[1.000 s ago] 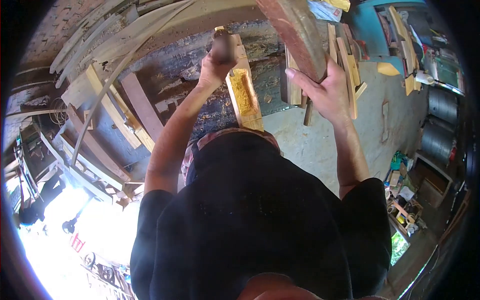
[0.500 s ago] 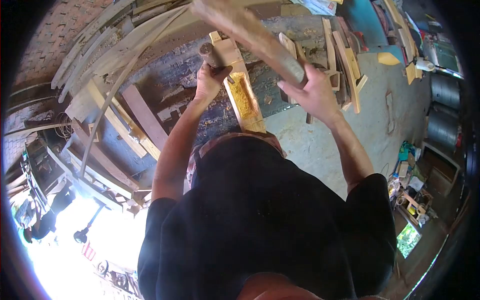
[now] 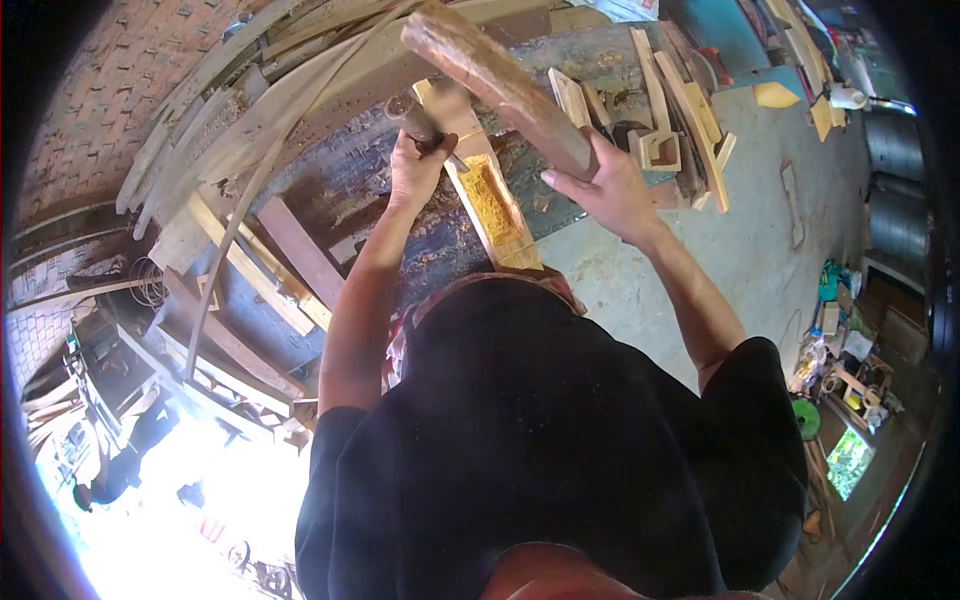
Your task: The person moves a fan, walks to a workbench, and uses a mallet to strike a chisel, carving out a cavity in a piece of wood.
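Note:
My left hand (image 3: 418, 168) is closed round the thick, dark handle of a chisel (image 3: 414, 120). The chisel's metal tip rests at the upper left edge of a hollow in a pale wooden block (image 3: 513, 254). Yellow wood chips (image 3: 487, 200) lie in that hollow. In my right hand (image 3: 612, 195) is the lower end of a long, rough wooden bar (image 3: 500, 85), which slants up to the left above the block, its far end beyond the chisel handle.
Several planks (image 3: 690, 125) lean together on the right of the dark workbench (image 3: 350, 190). More boards (image 3: 300, 248) lie at the left, with long curved timbers (image 3: 205, 165) behind. A teal surface (image 3: 730, 40) is at the upper right.
The wooden bar has swung from upright at the right to a leftward slant over the block. My left hand and the chisel handle have tilted left, and the whole view has shifted slightly.

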Demonstrator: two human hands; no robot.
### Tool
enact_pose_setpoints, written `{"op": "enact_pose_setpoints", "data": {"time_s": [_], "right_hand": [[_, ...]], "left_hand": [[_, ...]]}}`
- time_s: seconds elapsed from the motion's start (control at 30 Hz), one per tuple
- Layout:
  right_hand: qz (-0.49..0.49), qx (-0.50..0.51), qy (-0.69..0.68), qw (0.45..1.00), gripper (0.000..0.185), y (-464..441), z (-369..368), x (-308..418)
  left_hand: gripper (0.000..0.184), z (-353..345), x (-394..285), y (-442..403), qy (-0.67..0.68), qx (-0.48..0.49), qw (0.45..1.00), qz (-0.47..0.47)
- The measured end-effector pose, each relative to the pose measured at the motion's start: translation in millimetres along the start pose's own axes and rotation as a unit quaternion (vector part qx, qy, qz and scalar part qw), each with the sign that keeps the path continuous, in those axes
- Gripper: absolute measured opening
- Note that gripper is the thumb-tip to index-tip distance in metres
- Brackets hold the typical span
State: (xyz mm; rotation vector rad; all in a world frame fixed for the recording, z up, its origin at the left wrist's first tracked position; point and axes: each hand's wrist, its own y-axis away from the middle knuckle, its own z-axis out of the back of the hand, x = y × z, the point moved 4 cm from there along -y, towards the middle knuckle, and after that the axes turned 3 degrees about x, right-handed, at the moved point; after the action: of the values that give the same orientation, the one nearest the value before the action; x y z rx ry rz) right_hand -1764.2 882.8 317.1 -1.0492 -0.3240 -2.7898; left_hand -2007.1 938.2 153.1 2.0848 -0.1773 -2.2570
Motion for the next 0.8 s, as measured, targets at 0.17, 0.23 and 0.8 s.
{"op": "enact_pose_setpoints", "data": {"time_s": [0.17, 0.23, 0.8], "right_hand": [[0.054, -0.055, -0.135, 0.988, 0.053, 7, 33, 48], [0.107, -0.1, -0.121, 0.982, 0.053, 9, 43, 64], [0.102, -0.138, -0.039, 0.984, 0.041, 2, 21, 45]], "left_hand": [[0.028, -13, -1, 2, 0.122, 0.019, 0.992, 0.004], [0.029, -17, -4, 6, 0.131, 0.029, 0.991, -0.018], [0.038, -30, 15, -6, 0.052, 0.059, 0.995, -0.067]]}}
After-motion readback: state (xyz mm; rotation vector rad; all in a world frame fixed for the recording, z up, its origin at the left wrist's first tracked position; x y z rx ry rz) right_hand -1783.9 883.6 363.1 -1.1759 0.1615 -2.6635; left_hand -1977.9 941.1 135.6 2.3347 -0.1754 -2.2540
